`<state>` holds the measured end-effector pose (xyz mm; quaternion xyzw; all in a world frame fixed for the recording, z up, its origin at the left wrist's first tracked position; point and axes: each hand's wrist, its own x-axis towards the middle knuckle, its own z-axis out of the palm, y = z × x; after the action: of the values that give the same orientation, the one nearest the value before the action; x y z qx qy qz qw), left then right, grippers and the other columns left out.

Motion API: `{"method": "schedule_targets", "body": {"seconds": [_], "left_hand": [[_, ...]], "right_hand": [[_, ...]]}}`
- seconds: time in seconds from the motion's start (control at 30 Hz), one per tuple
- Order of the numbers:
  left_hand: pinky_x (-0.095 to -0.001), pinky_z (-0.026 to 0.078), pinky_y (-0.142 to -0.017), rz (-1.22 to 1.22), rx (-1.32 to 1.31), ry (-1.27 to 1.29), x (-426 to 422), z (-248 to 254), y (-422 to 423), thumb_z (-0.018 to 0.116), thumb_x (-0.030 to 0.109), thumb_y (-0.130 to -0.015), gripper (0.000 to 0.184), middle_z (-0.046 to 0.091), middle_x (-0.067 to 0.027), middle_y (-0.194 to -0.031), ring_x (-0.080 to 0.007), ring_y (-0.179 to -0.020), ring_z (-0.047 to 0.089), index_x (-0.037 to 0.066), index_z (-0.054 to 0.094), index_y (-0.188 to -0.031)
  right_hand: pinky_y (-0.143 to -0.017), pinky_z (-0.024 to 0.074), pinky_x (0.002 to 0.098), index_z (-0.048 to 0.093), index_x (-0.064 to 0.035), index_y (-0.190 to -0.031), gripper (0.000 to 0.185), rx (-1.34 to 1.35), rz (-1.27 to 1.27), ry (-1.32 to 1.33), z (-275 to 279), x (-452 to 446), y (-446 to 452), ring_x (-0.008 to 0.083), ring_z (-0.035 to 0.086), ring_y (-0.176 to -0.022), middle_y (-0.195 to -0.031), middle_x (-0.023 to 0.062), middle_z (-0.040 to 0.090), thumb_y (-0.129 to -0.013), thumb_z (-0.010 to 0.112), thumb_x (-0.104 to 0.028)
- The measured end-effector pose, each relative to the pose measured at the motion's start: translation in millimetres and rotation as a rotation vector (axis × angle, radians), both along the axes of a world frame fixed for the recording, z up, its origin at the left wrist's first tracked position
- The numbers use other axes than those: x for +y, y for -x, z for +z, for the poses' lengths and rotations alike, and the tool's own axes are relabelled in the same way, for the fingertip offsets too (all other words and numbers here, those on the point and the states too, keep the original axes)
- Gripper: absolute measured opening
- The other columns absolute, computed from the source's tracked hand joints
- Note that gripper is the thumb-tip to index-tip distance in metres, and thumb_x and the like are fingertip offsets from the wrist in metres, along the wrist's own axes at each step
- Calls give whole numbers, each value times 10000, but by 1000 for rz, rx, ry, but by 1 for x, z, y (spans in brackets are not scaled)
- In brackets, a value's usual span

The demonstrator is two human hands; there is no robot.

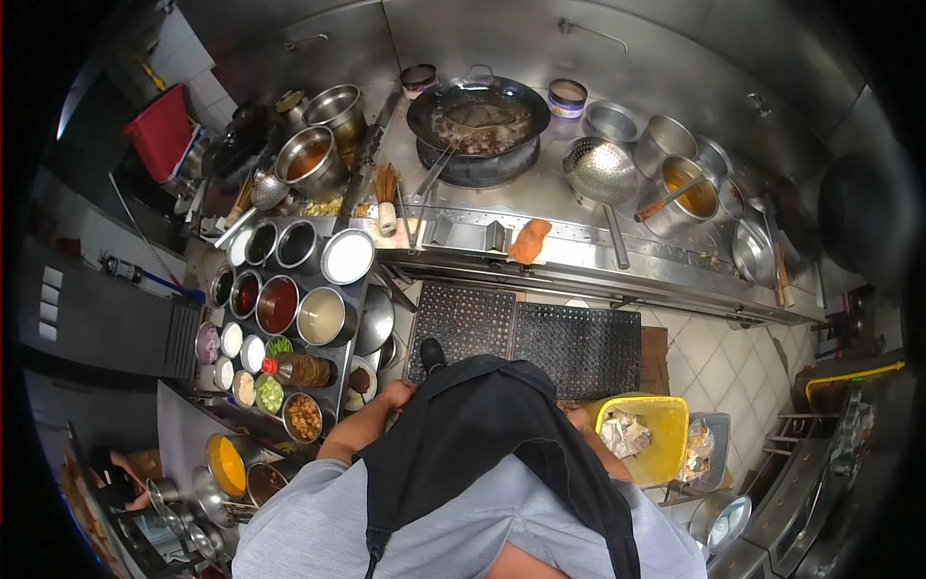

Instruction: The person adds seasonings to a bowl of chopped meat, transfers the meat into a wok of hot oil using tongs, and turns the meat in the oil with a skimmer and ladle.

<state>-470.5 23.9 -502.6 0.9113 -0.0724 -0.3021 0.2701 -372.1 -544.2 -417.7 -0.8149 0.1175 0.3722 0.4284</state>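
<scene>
My left hand (397,394) is low at the left edge of the black apron (482,410). Its fingers are partly hidden by the cloth, and I cannot tell if they grip it. At the apron's other edge is my right hand (578,419), beside a yellow bin (683,439) with crumpled waste inside. The fingers of that hand are mostly covered. Ahead on the stove, a black wok (420,114) holds bubbling liquid with a ladle (439,170) resting in it. An orange cloth (530,241) lies on the stove's front edge.
Pots of sauces and chopped ingredients, such as a red sauce pot (278,304), crowd the left counter beside a red-capped bottle (304,370). A perforated strainer (600,172) and several metal pots stand right of the wok. Black rubber mats (579,349) cover the floor. Another person's arm (130,473) shows far left.
</scene>
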Motion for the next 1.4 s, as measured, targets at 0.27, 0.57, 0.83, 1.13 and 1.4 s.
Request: {"method": "schedule_targets", "body": {"seconds": [0.27,0.57,0.83,1.13,1.4], "left_hand": [[-327,593,-709,374,277,4,-26,64,-10,497,276,-946,327,666,-92,-1075,-223,-929,673,103,664,-1169],[-318,525,-648,936,-47,518,-37,131,-65,583,209,-968,258,691,-60,-835,-187,-677,627,51,666,-1155],[-303,527,-782,831,-753,304,3,256,-239,610,150,-944,271,715,-85,-927,-165,-842,661,50,649,-1193],[-447,458,-983,595,-777,-81,20,317,-414,687,205,-825,611,580,-185,-1242,-364,-1139,566,103,494,-1396],[-490,430,-1037,491,-426,-187,18,313,-488,465,77,-904,644,463,-240,-1395,-417,-1245,515,116,296,-1524]], "right_hand": [[-537,538,370,633,-89,-1091,232,-139,208,-117,-98,-38,14,210,680,-699,-885,62,676,-884,571,-171],[-510,534,372,629,-97,-1100,248,-15,69,-78,-70,-29,18,220,676,-653,-865,58,660,-873,552,-161],[-560,542,374,683,-91,-971,207,101,-242,63,41,32,12,240,678,-682,-849,89,668,-818,554,-145],[-905,513,392,717,-103,-1013,310,-211,193,399,-92,27,54,334,662,-1028,-1022,175,707,-839,562,-306],[-924,506,403,704,-108,-1014,344,-166,-16,357,-85,48,54,305,646,-1077,-1067,136,706,-860,526,-359]]}}
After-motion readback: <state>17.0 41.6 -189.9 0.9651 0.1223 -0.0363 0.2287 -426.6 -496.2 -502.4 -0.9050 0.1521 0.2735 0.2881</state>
